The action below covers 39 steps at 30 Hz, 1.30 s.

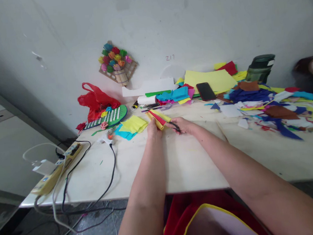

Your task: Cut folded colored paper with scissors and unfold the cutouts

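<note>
The left hand [152, 127] is closed around the near end of a folded bundle of yellow and red paper [157, 119], which lies slanted on the pale surface [177, 163] towards its far edge, straight ahead of the person. The right hand [184, 125] rests just beside it, its fingers curled through what look like black-handled scissors [175, 126]. The blades are hidden, so I cannot tell whether they are at the paper.

The risk, as I judge it, lies in how close the two hands are. The left fingertips sit right beside the scissors, and a blade could nick them. Because the grip is only on one end, the layers could also fan apart or slide askew.

Both forearms are stretched well forward and converge, with the palms turned down and the wrists low on the surface.

Just left of the bundle is a loose stack of yellow paper sheets [134, 124] over a cyan sheet [124, 134]. Beyond that lie a green slatted card [109, 117] and a crumpled red plastic bag [96, 100]. A black phone [206, 91] lies on a large yellow sheet [212, 79]. To the right, well apart from the hands, is a spread of coloured paper scraps [272, 112], and a yellow power strip [57, 170] sits at the left edge.
</note>
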Each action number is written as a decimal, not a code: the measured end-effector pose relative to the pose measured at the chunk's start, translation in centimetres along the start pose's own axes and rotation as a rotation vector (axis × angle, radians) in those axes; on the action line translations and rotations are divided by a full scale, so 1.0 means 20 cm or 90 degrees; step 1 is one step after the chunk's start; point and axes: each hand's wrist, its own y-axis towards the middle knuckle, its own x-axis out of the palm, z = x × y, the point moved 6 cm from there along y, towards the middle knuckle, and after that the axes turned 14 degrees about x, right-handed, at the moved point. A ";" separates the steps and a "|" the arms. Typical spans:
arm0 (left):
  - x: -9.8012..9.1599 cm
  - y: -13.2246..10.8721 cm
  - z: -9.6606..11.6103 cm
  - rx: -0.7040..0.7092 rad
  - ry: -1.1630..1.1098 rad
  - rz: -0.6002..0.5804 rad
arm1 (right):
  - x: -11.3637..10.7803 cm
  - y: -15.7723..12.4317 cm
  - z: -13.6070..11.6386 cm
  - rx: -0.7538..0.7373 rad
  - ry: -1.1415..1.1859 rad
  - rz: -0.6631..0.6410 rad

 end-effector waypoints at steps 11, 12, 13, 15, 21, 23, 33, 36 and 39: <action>-0.01 0.00 0.00 -0.001 0.000 0.018 | 0.00 0.07 0.03 -0.015 0.037 -0.001; -0.01 0.00 0.01 0.001 -0.001 0.016 | 0.00 0.07 0.03 -0.012 0.030 0.002; -0.01 0.00 0.01 0.005 -0.003 0.014 | 0.00 0.06 0.03 -0.010 0.018 0.006; -0.01 0.00 0.01 0.010 -0.004 0.008 | 0.00 0.05 0.02 -0.015 -0.010 0.009; 0.00 -0.01 0.01 0.006 0.000 0.006 | -0.01 0.04 0.02 -0.031 -0.029 -0.014; 0.00 -0.01 0.01 0.004 -0.002 0.003 | -0.02 0.03 0.02 -0.038 -0.036 -0.023; -0.01 -0.01 0.00 -0.004 0.011 0.008 | -0.02 0.00 -0.01 -0.041 -0.051 0.015; 0.00 -0.01 0.00 -0.003 0.017 0.002 | -0.02 -0.01 -0.02 -0.029 -0.043 0.024; 0.00 -0.01 0.00 -0.008 0.015 -0.007 | -0.02 0.00 -0.01 -0.025 -0.041 0.027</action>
